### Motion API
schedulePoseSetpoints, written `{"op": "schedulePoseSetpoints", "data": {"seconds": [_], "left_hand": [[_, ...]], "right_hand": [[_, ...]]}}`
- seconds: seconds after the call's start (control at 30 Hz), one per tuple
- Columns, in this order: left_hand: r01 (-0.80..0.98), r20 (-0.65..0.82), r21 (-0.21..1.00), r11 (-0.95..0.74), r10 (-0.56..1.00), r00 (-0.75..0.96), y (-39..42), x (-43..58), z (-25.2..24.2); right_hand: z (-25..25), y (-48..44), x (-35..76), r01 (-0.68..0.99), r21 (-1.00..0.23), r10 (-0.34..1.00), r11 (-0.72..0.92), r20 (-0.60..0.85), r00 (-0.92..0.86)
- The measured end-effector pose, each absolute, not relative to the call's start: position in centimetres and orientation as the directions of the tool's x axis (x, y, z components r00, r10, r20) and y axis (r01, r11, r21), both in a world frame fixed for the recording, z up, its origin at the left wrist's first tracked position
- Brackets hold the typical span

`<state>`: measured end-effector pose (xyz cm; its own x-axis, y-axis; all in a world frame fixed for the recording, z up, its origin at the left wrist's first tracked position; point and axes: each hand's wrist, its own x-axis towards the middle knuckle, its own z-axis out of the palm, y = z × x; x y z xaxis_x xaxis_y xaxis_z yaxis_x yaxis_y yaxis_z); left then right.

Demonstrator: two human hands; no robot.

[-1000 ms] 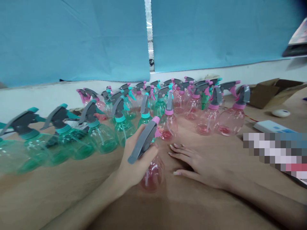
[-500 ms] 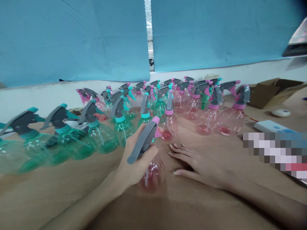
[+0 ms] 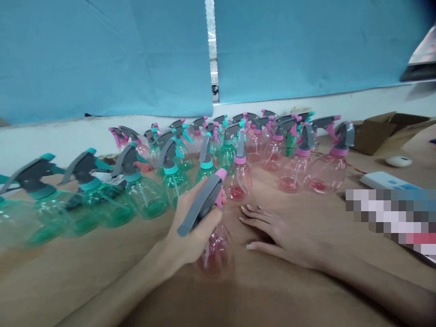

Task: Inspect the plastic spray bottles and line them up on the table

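My left hand (image 3: 190, 227) is wrapped round the neck of a clear pink spray bottle (image 3: 215, 254) with a grey head and pink nozzle. Fingers lie by the pink trigger; the hand hides the collar. To the right, my right hand (image 3: 277, 231) rests flat on the brown table (image 3: 269, 295), fingers spread, holding nothing. Just beyond the hands stands another pink spray bottle (image 3: 238, 179) with a pink collar. A green spray bottle (image 3: 175, 184) with a turquoise collar is behind my left hand.
Green spray bottles (image 3: 107, 204) line the left side. More pink spray bottles (image 3: 329, 172) stand at the back right. Further right are an open cardboard box (image 3: 381, 131), a white computer mouse (image 3: 398, 161) and a white-and-blue box (image 3: 388, 179). Blue sheeting (image 3: 109, 59) covers the wall.
The held spray bottle's head has shifted very slightly left and down with my left hand. My right hand stays flat in the same place.
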<state>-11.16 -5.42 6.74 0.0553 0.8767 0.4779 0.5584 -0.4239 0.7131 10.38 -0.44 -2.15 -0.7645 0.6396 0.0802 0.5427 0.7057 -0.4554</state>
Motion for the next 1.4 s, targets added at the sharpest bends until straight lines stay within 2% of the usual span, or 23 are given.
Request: {"op": "schedulePoseSetpoints", "data": {"seconds": [0.2,0.57,0.87,1.1,1.4], "left_hand": [[0.522,0.406,0.778,-0.349,0.914,0.007,-5.3,-11.0,6.0],[0.535,0.437,0.766,-0.357,0.899,-0.024,-5.5,-10.6,5.9],[0.485,0.423,0.796,-0.363,0.906,-0.016,-5.1,-8.0,5.3],[0.434,0.458,0.792,-0.429,0.888,0.042,-3.7,-4.7,5.3],[0.406,0.475,0.786,-0.465,0.876,0.085,-0.5,0.4,4.7]], "right_hand": [[-2.6,-0.3,10.6,0.527,-0.471,0.636,0.707,0.099,-0.765],[-2.3,-0.2,10.7,0.499,-0.469,0.615,0.728,0.126,-0.779],[-1.1,-1.5,10.8,0.429,-0.543,0.596,0.722,0.171,-0.785],[0.9,-3.1,11.7,0.442,-0.657,0.714,0.61,0.216,-0.666],[0.5,-2.0,12.9,0.471,-0.61,0.77,0.637,0.476,-0.425]]}}
